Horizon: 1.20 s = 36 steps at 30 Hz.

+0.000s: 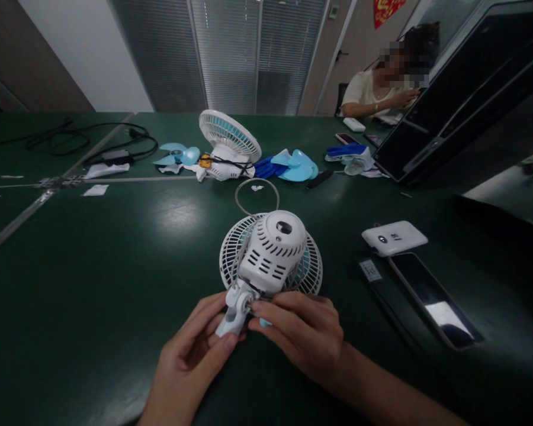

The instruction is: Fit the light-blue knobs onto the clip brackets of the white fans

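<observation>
On the green table (93, 284), a white fan (273, 251) lies grille (315, 269) down, motor housing (279, 239) upward. The left hand (189, 358) has its fingers clamped on the fan's white bracket (231, 319); those of the right hand (308, 331) touch the bracket's pivot (247, 300), though whether they grip it I cannot tell.

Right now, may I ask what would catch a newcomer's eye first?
Probably the white fan lying grille-down at centre, its bracket held by left-hand fingers, right-hand fingers at its joint. Farther back on the green table, a second fan stands out between blue blades.
</observation>
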Each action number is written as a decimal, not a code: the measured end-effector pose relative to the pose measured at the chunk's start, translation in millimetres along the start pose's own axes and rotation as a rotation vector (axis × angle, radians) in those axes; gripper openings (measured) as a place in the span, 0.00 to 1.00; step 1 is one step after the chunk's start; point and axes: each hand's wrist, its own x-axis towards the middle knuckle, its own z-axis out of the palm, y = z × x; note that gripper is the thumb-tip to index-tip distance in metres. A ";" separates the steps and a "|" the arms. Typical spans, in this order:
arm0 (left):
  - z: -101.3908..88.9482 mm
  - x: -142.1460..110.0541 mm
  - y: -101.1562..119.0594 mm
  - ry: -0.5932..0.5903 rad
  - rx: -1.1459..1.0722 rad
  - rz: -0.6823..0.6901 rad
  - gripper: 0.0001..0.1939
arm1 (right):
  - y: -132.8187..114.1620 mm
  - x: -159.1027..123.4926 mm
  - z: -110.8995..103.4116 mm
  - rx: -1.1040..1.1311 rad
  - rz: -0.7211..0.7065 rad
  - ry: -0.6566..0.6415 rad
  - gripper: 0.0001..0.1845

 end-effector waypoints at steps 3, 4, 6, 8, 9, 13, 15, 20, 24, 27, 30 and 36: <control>0.5 1.4 0.2 -0.002 -0.016 0.010 0.16 | -5.8 4.7 -3.7 0.005 -0.048 -0.023 0.14; 0.4 1.8 0.1 0.004 -0.025 0.011 0.16 | -7.7 5.9 -5.0 -0.013 -0.049 -0.026 0.14; 0.0 2.0 0.3 0.021 -0.037 0.014 0.17 | -10.0 6.7 -6.6 -0.058 -0.031 -0.035 0.15; -0.4 1.7 1.2 0.015 -0.026 0.019 0.17 | -9.9 4.9 -6.4 -0.083 -0.036 -0.059 0.16; -0.4 1.4 2.0 0.007 -0.017 0.027 0.16 | -9.2 3.2 -5.7 -0.085 -0.053 -0.079 0.18; 0.8 0.5 5.2 0.005 -0.018 0.040 0.15 | -4.9 -4.1 -2.7 -0.136 -0.071 -0.063 0.23; 2.5 0.1 6.1 0.009 -0.015 0.034 0.15 | -3.5 -5.4 -2.4 -0.136 -0.057 -0.050 0.25; 11.2 -3.2 7.6 0.052 -0.058 0.031 0.16 | -3.2 -1.1 -2.3 -0.086 -0.104 -0.122 0.25; 16.8 -5.0 8.8 0.096 -0.083 0.047 0.17 | -3.9 3.9 -2.8 -0.096 -0.117 -0.123 0.23; 17.7 -4.8 9.7 0.117 -0.090 0.048 0.19 | -2.4 6.7 -7.5 -0.085 -0.158 -0.166 0.23; 17.0 -4.6 9.1 0.122 -0.076 0.059 0.18 | 0.9 9.9 -15.7 -0.033 -0.228 -0.191 0.21; 15.2 -5.2 6.6 0.109 -0.031 0.079 0.18 | 8.6 16.4 -24.8 -0.012 -0.310 -0.198 0.19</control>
